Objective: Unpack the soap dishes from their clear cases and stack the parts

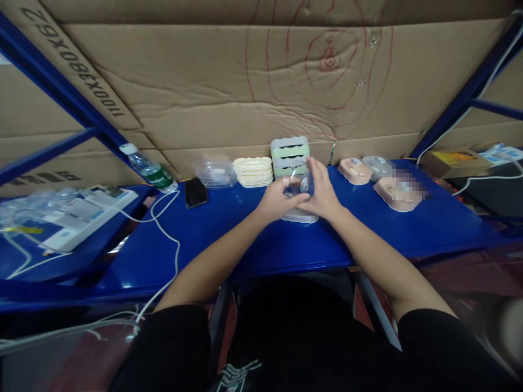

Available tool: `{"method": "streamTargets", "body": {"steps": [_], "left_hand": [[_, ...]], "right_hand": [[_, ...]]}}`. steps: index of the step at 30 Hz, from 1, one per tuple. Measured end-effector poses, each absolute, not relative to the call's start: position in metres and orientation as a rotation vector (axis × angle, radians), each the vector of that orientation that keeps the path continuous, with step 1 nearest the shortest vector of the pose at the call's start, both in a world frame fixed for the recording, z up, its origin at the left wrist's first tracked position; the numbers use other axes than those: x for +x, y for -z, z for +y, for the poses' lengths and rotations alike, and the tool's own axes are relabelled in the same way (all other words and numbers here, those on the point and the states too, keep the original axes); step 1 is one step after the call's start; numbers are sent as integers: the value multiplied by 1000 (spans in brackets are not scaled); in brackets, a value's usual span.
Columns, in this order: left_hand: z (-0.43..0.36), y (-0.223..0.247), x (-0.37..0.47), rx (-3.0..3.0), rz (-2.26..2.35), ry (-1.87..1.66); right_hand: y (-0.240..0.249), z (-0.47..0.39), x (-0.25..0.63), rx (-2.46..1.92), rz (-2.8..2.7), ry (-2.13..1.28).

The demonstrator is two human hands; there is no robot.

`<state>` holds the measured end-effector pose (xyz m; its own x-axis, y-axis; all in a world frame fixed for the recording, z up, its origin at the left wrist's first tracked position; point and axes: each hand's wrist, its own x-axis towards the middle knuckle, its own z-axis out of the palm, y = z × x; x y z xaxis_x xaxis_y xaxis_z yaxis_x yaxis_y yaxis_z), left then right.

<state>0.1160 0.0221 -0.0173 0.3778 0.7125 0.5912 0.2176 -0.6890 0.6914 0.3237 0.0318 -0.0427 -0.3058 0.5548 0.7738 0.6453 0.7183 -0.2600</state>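
My left hand (pixel 274 202) and my right hand (pixel 322 189) hold a clear plastic lid (pixel 295 179) between them, fingers curled around its sides. A round sticker shows on the lid. Directly under the hands, a pale wavy-edged soap box base (pixel 300 217) rests on the table, partly hidden by them. Just behind stands a stack of grey and green soap box bases (pixel 290 146). To its left are a stack of cream inner trays (pixel 252 171) and a pile of clear lids (pixel 216 174).
At the right sit a peach lidded soap box (pixel 355 171), a grey one (pixel 376 166) and a pinkish one (pixel 396 195), partly blurred out. A phone (pixel 196 193), a water bottle (pixel 149 170) and a white cable (pixel 178 256) lie left on the blue table (pixel 220 234). Cardboard (pixel 196 71) walls the back.
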Motion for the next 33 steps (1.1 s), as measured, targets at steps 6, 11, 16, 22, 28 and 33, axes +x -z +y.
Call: {"method": "streamTargets", "body": {"steps": [6, 11, 16, 22, 28, 33], "left_hand": [[30, -26, 74, 2371, 1049, -1501], [77, -75, -28, 2481, 1680, -1517], [114, -79, -78, 2564, 2115, -985], [118, -47, -76, 2658, 2229, -395], [121, -24, -78, 2587, 2163, -446], [116, -16, -78, 2608, 1998, -806]], "right_hand": [[39, 32, 326, -865, -1981, 137], [33, 37, 336, -1004, -1917, 44], [31, 34, 334, -1038, -1899, -36], [31, 31, 331, -1013, -1929, -41], [23, 25, 333, -1090, -2059, -143], [15, 15, 332, -1177, -2308, -274]]}}
